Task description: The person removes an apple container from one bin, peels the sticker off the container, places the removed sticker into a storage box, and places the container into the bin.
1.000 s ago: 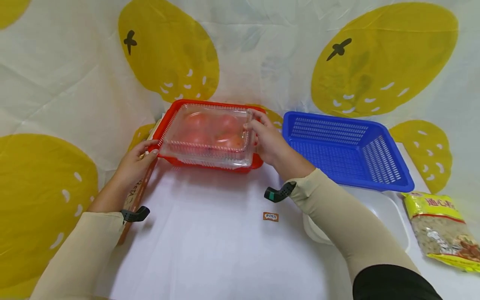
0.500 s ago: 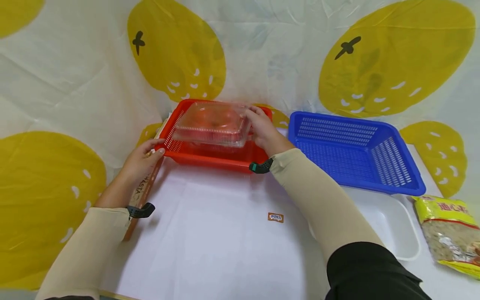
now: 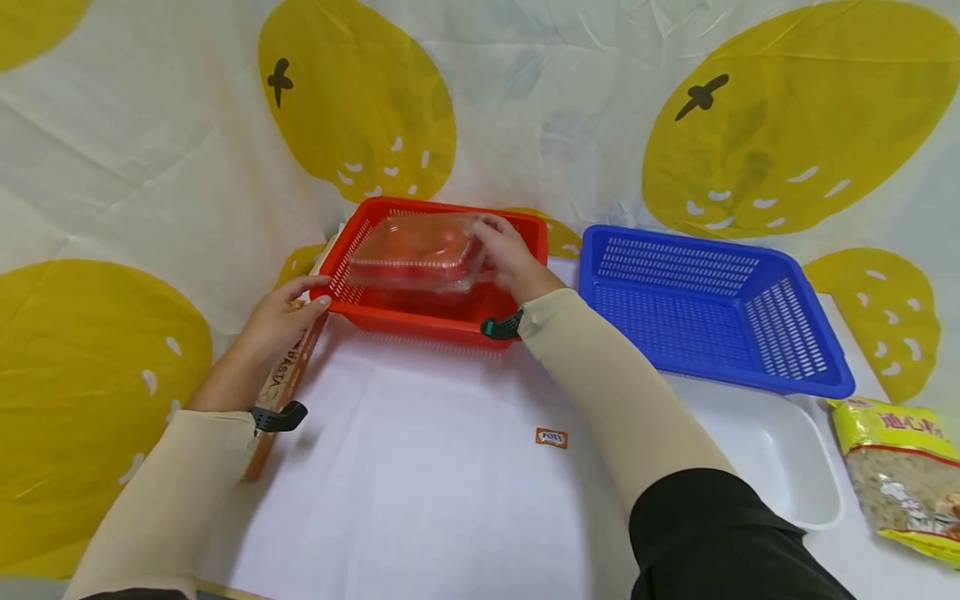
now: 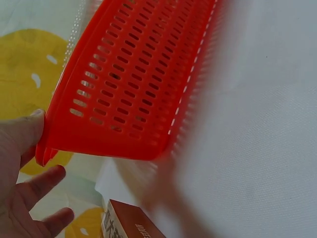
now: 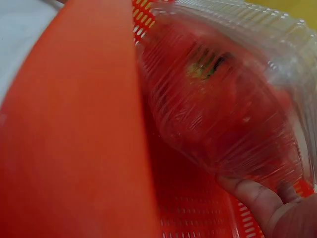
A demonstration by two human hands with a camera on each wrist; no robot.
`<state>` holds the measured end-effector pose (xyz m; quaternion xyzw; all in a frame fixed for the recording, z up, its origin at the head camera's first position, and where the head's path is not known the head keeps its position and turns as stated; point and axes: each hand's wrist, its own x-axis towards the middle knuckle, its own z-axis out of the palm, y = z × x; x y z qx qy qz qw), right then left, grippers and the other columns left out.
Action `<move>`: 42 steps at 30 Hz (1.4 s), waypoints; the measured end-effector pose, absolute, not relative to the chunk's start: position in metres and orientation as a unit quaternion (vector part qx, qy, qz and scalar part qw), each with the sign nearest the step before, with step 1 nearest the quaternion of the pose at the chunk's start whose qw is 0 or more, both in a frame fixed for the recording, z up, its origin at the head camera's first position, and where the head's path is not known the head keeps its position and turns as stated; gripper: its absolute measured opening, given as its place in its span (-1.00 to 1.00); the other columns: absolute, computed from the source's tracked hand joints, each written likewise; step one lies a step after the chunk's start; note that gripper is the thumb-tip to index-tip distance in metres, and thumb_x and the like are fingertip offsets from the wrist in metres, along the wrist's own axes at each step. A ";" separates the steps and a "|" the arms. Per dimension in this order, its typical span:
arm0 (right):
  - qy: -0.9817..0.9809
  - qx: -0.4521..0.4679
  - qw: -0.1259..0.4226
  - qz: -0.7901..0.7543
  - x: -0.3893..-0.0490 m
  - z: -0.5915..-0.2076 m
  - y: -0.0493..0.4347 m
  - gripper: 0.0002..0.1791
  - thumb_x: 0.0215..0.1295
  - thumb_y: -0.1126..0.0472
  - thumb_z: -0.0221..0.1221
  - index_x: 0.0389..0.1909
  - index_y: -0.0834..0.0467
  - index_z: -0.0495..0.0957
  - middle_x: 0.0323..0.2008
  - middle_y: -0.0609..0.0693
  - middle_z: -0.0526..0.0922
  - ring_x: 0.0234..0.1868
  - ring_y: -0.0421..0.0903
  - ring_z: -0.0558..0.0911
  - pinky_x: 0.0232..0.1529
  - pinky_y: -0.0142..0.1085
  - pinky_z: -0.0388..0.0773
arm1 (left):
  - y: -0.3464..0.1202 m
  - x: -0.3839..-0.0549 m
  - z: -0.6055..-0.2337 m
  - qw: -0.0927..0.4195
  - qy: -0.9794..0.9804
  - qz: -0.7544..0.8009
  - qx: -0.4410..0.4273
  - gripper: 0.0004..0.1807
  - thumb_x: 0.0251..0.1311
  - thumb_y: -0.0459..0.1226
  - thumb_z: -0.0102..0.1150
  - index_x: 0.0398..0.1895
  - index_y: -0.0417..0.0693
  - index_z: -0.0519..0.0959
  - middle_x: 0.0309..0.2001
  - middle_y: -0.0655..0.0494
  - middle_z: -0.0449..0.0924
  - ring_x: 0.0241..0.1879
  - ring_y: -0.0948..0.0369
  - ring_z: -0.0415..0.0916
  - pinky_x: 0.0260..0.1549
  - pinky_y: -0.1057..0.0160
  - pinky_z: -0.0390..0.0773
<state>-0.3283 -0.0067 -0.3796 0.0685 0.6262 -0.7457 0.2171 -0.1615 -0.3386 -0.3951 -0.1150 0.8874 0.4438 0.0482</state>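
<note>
A clear plastic clamshell box [image 3: 416, 271] of tomatoes [image 5: 233, 106] sits tilted within the red slotted basket [image 3: 420, 327], toward its back left. My right hand [image 3: 512, 254] grips the box at its right end, with fingers along the edge; in the right wrist view a thumb or finger [image 5: 252, 196] presses against the box's lower end. My left hand [image 3: 279, 327] pinches the basket's rim at the front left corner. In the left wrist view the thumb lies on the rim while other fingers spread free below it.
A pasta carton [image 3: 283, 377] lies under my left hand beside the red basket. To the right stand a blue basket [image 3: 693, 312], a white tub [image 3: 772, 442] partly beneath it, and a yellow bag of macaroni [image 3: 896, 475]. A small orange packet [image 3: 551, 437] lies mid-table.
My right hand has carried the clamshell of tomatoes from above the red basket's front down into it, slightly back and left. My left hand stays on the basket's rim.
</note>
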 end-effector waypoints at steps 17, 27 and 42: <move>0.767 -0.071 0.217 -0.600 -0.334 -0.354 -0.008 -0.14 0.58 -0.13 0.21 0.75 -0.21 0.03 0.67 -0.10 0.18 0.57 0.00 0.31 0.32 0.11 0.58 | -0.338 -0.160 -0.384 0.041 0.896 0.427 -0.113 -0.35 0.56 0.09 0.15 0.63 0.26 0.35 0.48 -0.22 0.35 0.18 -0.19 0.43 0.05 -0.06 0.55; 0.796 -0.049 0.263 -0.543 -0.336 -0.344 -0.005 -0.11 0.58 -0.08 0.21 0.75 -0.35 -0.07 0.66 -0.08 0.20 0.54 0.06 0.34 0.33 0.10 0.57 | -0.340 -0.160 -0.385 0.044 0.895 0.429 -0.115 -0.36 0.55 0.09 0.17 0.61 0.23 0.39 0.48 -0.22 0.37 0.20 -0.19 0.43 0.06 -0.04 0.53; 0.790 -0.004 0.330 -0.516 -0.342 -0.345 0.008 -0.07 0.56 -0.03 0.25 0.75 -0.35 -0.08 0.60 -0.01 0.25 0.47 0.12 0.40 0.38 0.10 0.52 | -0.338 -0.162 -0.380 0.050 0.898 0.424 -0.109 -0.37 0.55 0.08 0.18 0.60 0.24 0.40 0.44 -0.24 0.40 0.13 -0.18 0.48 -0.03 0.02 0.55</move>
